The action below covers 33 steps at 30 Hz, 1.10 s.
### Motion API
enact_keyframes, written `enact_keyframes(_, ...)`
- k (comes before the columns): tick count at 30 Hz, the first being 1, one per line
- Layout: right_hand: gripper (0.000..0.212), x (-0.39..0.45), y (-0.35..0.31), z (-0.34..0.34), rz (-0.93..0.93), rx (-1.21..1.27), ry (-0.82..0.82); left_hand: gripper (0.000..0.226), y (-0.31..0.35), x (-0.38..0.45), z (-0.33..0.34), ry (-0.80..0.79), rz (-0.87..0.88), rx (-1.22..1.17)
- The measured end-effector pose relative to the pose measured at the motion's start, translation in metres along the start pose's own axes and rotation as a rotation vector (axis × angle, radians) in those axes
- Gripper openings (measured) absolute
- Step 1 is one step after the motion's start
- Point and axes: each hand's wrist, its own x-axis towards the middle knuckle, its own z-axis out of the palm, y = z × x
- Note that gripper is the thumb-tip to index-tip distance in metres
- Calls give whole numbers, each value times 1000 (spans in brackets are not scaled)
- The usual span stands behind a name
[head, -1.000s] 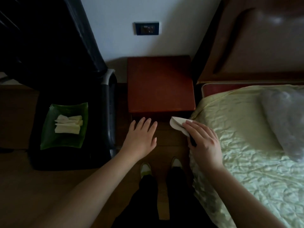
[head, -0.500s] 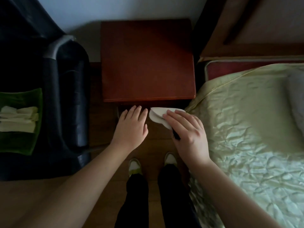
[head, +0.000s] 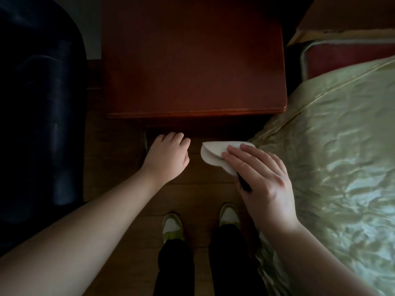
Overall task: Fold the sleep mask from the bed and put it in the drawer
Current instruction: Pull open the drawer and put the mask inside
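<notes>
The folded white sleep mask (head: 211, 153) is pinched in my right hand (head: 260, 178), with its dark strap hanging under my palm. It hovers over the floor just in front of the reddish-brown nightstand (head: 192, 60). My left hand (head: 167, 155) reaches under the nightstand's front edge, fingers curled toward the dark drawer front (head: 203, 128). The drawer front sits in shadow, and I cannot tell whether my fingers touch a handle. The bed with its pale green satin cover (head: 331, 157) lies to the right.
A black leather chair (head: 40, 114) stands close on the left of the nightstand. The bed frame and headboard (head: 342, 28) are at the upper right. My feet in light shoes (head: 173, 225) stand on the wooden floor below the hands.
The view has moved closer and tilted down over the nightstand. My left hand went forward and curled its fingers under the nightstand's edge. My right hand keeps holding the mask beside it.
</notes>
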Motion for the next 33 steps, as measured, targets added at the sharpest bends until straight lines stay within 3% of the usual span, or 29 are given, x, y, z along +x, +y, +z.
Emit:
enact_keyframes(2, 37, -1, 3, 8, -1, 7, -4, 37, 2, 14, 16, -42, -185, -272)
enact_keyframes(6, 33, 0, 7, 18, -3, 10, 8, 36, 7, 54, 27, -165, -797, -1446)
enact_keyframes(8, 33, 2, 10, 19, 3, 12, 14, 41, 7, 71, 28, -151, -869, -1744)
enact_keyframes(10, 32, 2, 15, 19, 0, 13, 10, 51, 8, 84, 29, -122, -886, -1896)
enact_keyframes(12, 31, 1, 22, 18, -11, 4, -1, 56, 8, 94, 32, -88, -943, -2011)
enact_keyframes(16, 35, -4, 34, 15, -10, -7, -8, 39, 10, 105, 33, -27, -1030, -2135)
enact_keyframes(33, 39, -16, 39, 23, 74, -43, 7, 36, 35, 63, 60, -75, -1179, -2027)
